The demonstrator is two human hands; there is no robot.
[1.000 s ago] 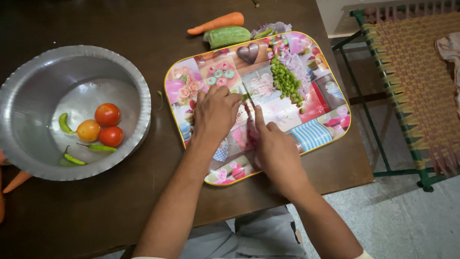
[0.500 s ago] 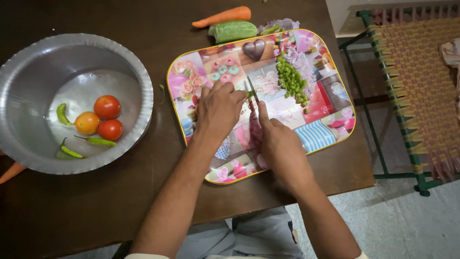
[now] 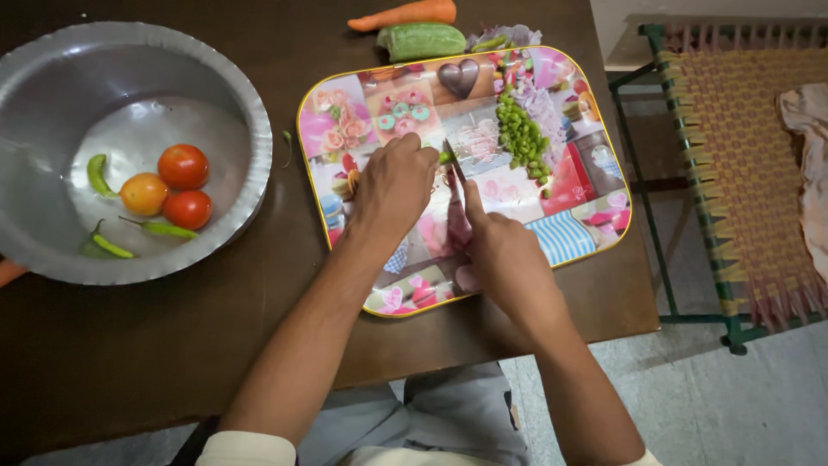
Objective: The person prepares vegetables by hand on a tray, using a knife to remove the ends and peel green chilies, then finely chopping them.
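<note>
The wide steel bowl [image 3: 237, 103] at the table's left edge holds three tomatoes [image 3: 171, 188] and green chillies [image 3: 97, 173]. On the colourful printed tray [image 3: 569, 242], the left hand [image 3: 392, 185] presses curled fingers on a green vegetable piece [image 3: 444, 158], while the right hand [image 3: 504, 259] grips a knife [image 3: 454, 164], forefinger along its blade.

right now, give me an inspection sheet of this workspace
surface: dark wooden table, with a patterned tray on it
job's things: knife in the right hand, blade down on the tray; left hand pins a small green piece; pile of chopped green bits beside it
clutter: steel bowl holding three tomatoes and green chillies; carrot and cucumber behind the tray
fingers: left curled over the piece, right wrapped on the knife
cables: nothing seen
surroundings: woven cot with a cloth, grey floor
</note>
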